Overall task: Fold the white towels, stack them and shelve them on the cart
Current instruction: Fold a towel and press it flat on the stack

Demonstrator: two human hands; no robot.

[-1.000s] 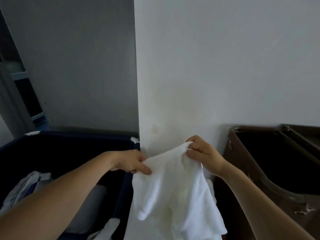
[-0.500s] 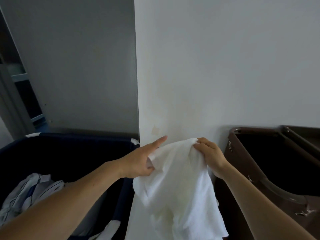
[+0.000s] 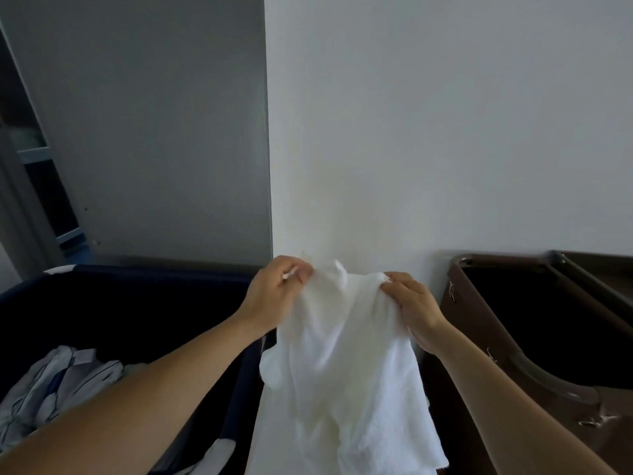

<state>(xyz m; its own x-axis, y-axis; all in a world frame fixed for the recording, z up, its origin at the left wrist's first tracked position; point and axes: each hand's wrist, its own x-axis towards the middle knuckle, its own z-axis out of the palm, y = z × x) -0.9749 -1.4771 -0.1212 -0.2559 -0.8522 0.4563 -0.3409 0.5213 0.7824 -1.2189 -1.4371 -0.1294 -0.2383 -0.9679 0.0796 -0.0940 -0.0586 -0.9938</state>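
Towel, white, limp and light, is pinched along its bunched top edge by left hand and right hand; corners are judged the best hold.

Motion-blurred left hand; towel hem cut off at frame bottom; brown bin right of towel cropped.

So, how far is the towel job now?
Nothing looks finished: no folded stack is in view. In hand: the left hand and right hand pinch the top edge of one white towel, which hangs crumpled, unfolded. Left: folding it, stacking, shelving; more linen lies in the dark blue bin.
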